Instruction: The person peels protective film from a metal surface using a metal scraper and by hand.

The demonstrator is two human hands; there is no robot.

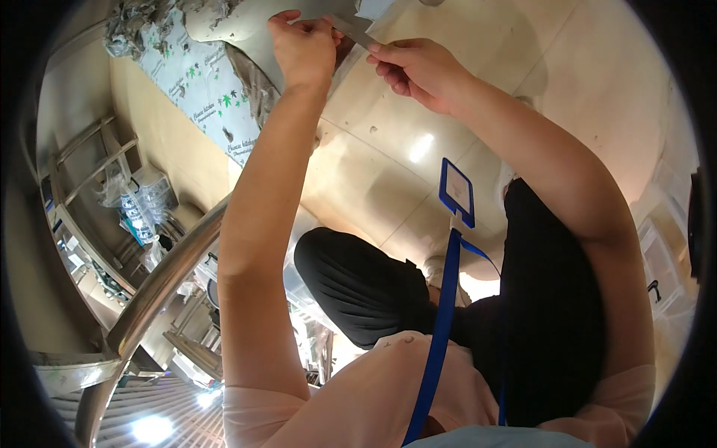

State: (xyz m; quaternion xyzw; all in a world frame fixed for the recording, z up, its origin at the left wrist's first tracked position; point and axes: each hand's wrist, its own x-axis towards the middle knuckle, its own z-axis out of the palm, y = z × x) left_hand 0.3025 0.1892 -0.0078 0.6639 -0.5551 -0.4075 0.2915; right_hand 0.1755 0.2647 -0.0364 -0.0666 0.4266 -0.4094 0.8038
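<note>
My left hand [305, 48] is at the top of the view, its fingers bent around one end of a thin, flat grey strip [354, 33]. The strip slants down to the right, and my right hand [414, 71] pinches its other end between thumb and finger, with the remaining fingers curled. Behind my left hand is a pale rounded surface [228, 24]. Beside it lies a white printed sheet [202, 89] with green leaf marks and ragged grey material along its edges.
A metal rail [168, 276] crosses the left side. Beyond it are a metal rack [97, 160] and wrapped items [138, 216]. A blue-framed badge [456, 193] hangs from a lanyard over the tiled floor [373, 179]. Clear plastic containers [657, 261] stand at the right.
</note>
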